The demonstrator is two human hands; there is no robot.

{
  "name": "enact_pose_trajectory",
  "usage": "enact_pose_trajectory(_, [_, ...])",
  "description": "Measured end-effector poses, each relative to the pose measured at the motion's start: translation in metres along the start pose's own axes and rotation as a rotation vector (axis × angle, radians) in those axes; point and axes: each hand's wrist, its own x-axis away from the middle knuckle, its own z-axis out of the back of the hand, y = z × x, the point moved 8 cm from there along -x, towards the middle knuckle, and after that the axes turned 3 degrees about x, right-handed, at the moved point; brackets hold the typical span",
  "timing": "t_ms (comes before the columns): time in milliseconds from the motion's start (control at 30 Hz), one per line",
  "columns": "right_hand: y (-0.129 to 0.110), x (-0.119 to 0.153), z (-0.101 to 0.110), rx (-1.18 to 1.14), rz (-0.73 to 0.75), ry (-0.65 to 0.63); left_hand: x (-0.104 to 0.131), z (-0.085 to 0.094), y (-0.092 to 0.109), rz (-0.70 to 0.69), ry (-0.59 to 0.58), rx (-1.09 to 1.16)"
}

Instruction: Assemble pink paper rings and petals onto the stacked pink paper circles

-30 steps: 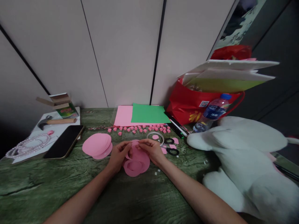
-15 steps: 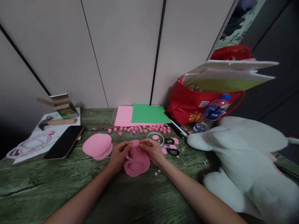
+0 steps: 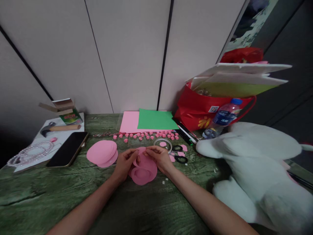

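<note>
On the counter [image 3: 141, 209], small white scraps [image 3: 163, 182] lie just on the near side of the right hand [image 3: 157, 157]. Between that and the left hand [image 3: 126, 161] is the pink paper spiral [image 3: 146, 163], its rounded loop lowest and nearest the person. Over the last second that loop has shifted slightly toward the right hand, overlapping more of the round part behind it, while the hands have barely moved; this suggests the paper is being worked in tiny turns at its far edge. Its long axis runs from the fingertips back toward the person, the pinched end pointing away and the loop end toward the body. Each hand has thumb and forefinger in a narrow pinch at that far edge; whether a smaller piece sits between them I cannot tell. Just left of the left hand is a stack of pink discs [image 3: 101, 153]. Right of the right hand lie black-handled scissors [image 3: 185, 160] among pink offcuts [image 3: 183, 148], a tape roll [image 3: 170, 144] slightly farther off. Beyond both hands runs a row of small pink rolls [image 3: 168, 134], and behind it a green sheet [image 3: 157, 119] overlaps a pink sheet [image 3: 129, 121].
</note>
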Motion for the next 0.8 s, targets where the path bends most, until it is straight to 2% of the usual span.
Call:
enact_pose_trajectory(333, [0.0011,-0.0012,0.0012,-0.005,-0.009,-0.003,0.0001,0.0003,-0.0005,-0.013,-0.012,-0.007])
enact_pose_trajectory(800, [-0.0026,0.0002,0.0003,-0.013,0.006,0.008,0.0001,0.0021,-0.0021,0.016,0.028,-0.001])
